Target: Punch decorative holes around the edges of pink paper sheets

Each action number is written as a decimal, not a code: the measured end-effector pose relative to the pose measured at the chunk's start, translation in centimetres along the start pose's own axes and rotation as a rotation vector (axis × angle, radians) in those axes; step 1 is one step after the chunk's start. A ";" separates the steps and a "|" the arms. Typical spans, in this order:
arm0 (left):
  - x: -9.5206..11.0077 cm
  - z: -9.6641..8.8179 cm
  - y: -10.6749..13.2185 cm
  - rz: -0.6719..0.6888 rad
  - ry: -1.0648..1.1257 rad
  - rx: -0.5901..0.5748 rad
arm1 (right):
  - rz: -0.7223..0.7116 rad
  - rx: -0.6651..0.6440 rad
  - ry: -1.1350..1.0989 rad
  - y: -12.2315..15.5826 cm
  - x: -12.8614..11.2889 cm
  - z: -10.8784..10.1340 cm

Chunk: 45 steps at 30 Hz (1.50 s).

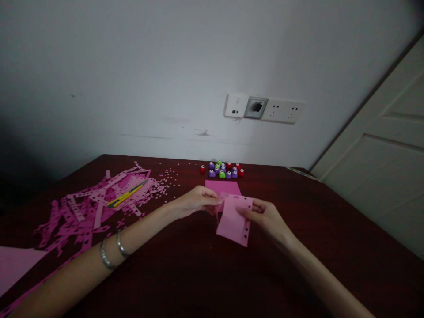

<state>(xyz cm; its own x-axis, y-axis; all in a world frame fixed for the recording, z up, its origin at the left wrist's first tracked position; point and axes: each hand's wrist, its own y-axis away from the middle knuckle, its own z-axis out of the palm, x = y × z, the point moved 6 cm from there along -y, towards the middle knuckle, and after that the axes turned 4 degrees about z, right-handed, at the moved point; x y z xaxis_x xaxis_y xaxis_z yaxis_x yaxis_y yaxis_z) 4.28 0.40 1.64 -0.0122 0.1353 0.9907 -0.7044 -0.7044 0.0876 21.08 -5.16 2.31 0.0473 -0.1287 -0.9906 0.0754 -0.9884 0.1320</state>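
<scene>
A pink sheet of paper (233,221) with punched holes along its top and right edges is held up over the dark table. My right hand (264,217) pinches it at the right edge, thumb on the near face. At the sheet's upper left, my left hand (201,201) is closed on a narrow strip of the same paper that hangs down beside it; whether the strip is fully apart from the sheet I cannot tell. Behind my hands a flat pink paper piece (222,186) lies on the table, partly covered by the held sheet.
Punched pink paper strips (77,212) and tiny scraps heap at the left, with a yellow utility knife (127,194) on top. Several small red, purple and green craft punches (221,174) cluster near the wall. A larger pink sheet (16,265) lies front left. Wall sockets (281,110) sit above the dark table (314,238).
</scene>
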 end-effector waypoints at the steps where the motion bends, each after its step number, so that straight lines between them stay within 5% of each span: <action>1: 0.2 -0.1 0.0 0.009 0.007 0.027 | 0.000 -0.017 -0.026 0.0 0.1 0.1; 6: 0.9 -0.7 0.1 0.071 0.073 0.222 | 0.065 -0.137 -0.112 -0.2 1.2 1.0; 12: 0.8 -0.7 0.0 0.154 0.140 0.339 | 0.065 -0.073 -0.200 -0.5 2.4 1.4; 18: -0.3 0.5 -0.1 0.083 0.054 0.204 | -0.064 0.084 -0.199 -0.7 1.8 -0.1; 24: -0.4 0.5 0.0 0.120 0.043 0.251 | -0.019 0.011 -0.167 -0.3 1.5 1.0; 45: -0.5 1.3 0.1 0.059 -0.040 -0.002 | -0.133 0.153 0.050 0.0 -0.4 -0.9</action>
<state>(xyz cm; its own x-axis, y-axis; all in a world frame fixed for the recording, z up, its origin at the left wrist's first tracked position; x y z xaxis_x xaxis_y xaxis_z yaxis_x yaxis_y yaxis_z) 5.12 -0.59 1.30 -0.0260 0.0657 0.9975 -0.7046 -0.7090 0.0284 21.98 -5.00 2.72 0.0969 0.0041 -0.9953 -0.0672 -0.9977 -0.0107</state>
